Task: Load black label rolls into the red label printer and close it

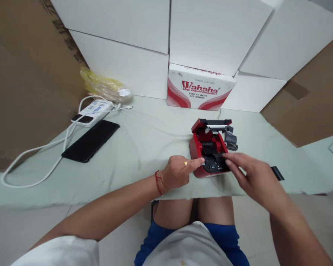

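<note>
A small red machine that looks like a label printer [193, 147] stands on the cloth with its lid [211, 123] raised at the back. Its black interior shows, with dark film lying inside. My left hand [179, 171], wearing a gold ring, has its index finger stretched onto the machine's front left rim, the other fingers curled in. At the right rim, the thumb and fingertips of my right hand [249, 173] pinch the edge of a black strip [218, 159] over the compartment. A crumpled dark film piece [231, 139] lies against the machine's back right side.
Behind the machine leans a Wahaha carton [201, 88]. To the left are a black phone [91, 141], a white power bank [93, 112] with a looping white cable [30, 186], and a yellow plastic bag [105, 87]. A small black piece [278, 173] lies right, near the table's front edge.
</note>
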Motion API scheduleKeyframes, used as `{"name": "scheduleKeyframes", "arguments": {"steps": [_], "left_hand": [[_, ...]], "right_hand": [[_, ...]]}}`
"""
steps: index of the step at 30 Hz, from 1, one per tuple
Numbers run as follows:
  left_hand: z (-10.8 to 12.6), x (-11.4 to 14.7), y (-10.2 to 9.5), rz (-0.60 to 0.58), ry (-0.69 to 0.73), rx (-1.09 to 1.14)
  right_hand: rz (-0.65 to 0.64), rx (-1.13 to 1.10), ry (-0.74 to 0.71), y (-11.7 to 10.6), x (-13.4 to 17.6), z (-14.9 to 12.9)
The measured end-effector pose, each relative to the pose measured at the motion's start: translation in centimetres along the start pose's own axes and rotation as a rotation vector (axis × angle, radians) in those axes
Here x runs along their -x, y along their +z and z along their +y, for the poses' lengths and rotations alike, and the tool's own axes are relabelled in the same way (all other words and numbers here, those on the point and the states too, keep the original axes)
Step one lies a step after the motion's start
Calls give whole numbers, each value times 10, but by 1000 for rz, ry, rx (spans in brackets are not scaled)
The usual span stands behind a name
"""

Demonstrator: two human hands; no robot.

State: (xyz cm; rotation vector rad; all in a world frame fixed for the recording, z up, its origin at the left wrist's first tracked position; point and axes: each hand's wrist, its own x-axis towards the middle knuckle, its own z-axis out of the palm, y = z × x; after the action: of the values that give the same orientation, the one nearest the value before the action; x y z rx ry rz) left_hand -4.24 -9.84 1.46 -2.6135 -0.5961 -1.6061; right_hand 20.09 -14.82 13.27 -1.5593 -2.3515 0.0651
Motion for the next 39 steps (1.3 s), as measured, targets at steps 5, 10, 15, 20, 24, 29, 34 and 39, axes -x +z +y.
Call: {"name": "scheduleKeyframes", "arguments": {"steps": [5, 10, 15, 20, 24, 29, 34, 39], "left_hand": [[-3, -6, -7, -16, 105, -40], [-7, -9, -14, 4, 139, -39], [-9, -10, -11, 40, 121, -3], [-9, -12, -6, 26, 98, 9], [-10, -10, -2, 26, 45, 28], [-10, -7, -4, 13, 49, -11], [-7, -7, -6, 47, 88, 8], [-6, -7, -5, 28, 61, -10]], "right_hand": [[-381, 299, 145, 8, -83, -6], [-560, 359, 160, 32, -122, -15], [-501, 289, 146, 1, -96, -11], [-275, -67, 264, -62, -28, 36], [-334, 54, 468, -62, 1, 98], [-294, 94, 558, -5, -4, 135], [-62, 77, 672, 17, 17, 143], [132, 151, 885, -3, 76, 171]]}}
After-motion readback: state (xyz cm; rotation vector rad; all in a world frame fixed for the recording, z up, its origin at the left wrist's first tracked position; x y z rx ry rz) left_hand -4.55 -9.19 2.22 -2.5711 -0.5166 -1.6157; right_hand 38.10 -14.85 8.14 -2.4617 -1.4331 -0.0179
